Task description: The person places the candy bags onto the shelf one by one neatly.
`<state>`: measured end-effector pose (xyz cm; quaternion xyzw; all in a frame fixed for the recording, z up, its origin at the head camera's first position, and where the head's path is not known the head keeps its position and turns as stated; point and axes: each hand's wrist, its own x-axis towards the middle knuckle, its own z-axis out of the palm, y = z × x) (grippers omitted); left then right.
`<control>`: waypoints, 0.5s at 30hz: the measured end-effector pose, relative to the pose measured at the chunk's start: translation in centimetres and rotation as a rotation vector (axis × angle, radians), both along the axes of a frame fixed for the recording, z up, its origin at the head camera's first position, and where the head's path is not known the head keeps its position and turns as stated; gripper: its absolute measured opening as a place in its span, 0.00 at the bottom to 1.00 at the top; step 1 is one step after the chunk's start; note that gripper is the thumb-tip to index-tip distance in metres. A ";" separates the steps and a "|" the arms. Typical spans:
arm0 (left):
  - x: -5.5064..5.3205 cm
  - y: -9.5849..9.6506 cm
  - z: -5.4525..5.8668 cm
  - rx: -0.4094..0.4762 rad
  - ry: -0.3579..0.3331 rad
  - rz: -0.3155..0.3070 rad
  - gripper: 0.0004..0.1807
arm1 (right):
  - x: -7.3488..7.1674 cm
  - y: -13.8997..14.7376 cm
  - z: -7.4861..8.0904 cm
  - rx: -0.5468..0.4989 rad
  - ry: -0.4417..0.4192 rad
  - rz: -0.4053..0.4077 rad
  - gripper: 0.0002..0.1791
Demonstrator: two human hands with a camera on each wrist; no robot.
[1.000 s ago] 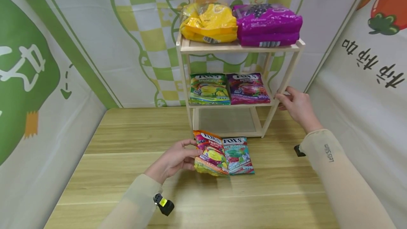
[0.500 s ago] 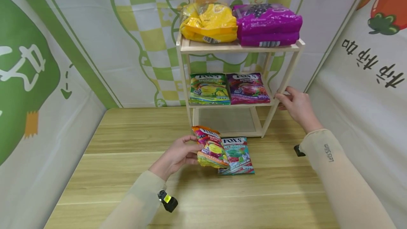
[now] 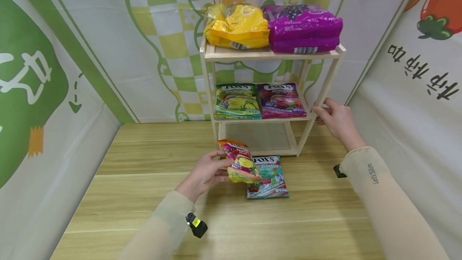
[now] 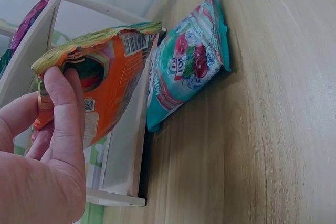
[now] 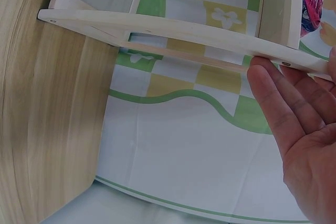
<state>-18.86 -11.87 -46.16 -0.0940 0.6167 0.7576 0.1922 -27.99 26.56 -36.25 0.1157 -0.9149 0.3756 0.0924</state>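
Note:
My left hand [image 3: 207,171] pinches the left edge of an orange and red FOX'S fruits candy bag [image 3: 242,163], thumb on the front and fingers behind. The bag hangs tilted, just before the lowest tier of a small wooden shelf rack [image 3: 267,56]. Its orange back, with a barcode, faces the left wrist view. A teal FOX'S candy bag [image 4: 184,61] lies on the table, its upper left partly covered by the raised bag in the head view. At the rack's right front post [image 5: 210,38], my right hand [image 3: 336,121] grips at middle-tier height.
On the rack's top tier sit a yellow bag [image 3: 242,27] and a purple bag [image 3: 306,29]. Its middle tier holds a green candy bag [image 3: 238,101] and a berries candy bag [image 3: 283,101]. Printed cloth walls [image 3: 151,51] enclose the wooden table [image 3: 151,143].
My left hand has lifted the fruits candy bag and moved it forward and slightly right, tilting it back and uncovering more of the teal bag's left edge. The right hand stays on the post.

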 end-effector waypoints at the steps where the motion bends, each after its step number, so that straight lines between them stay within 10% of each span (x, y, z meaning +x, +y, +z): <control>1: -0.1 0.1 -0.1 0.002 0.004 0.007 0.25 | 0.0 0.0 0.0 -0.001 0.001 0.000 0.24; 15: -0.8 0.8 -0.7 0.012 -0.002 0.069 0.22 | 0.0 0.0 -0.1 -0.008 -0.002 -0.002 0.25</control>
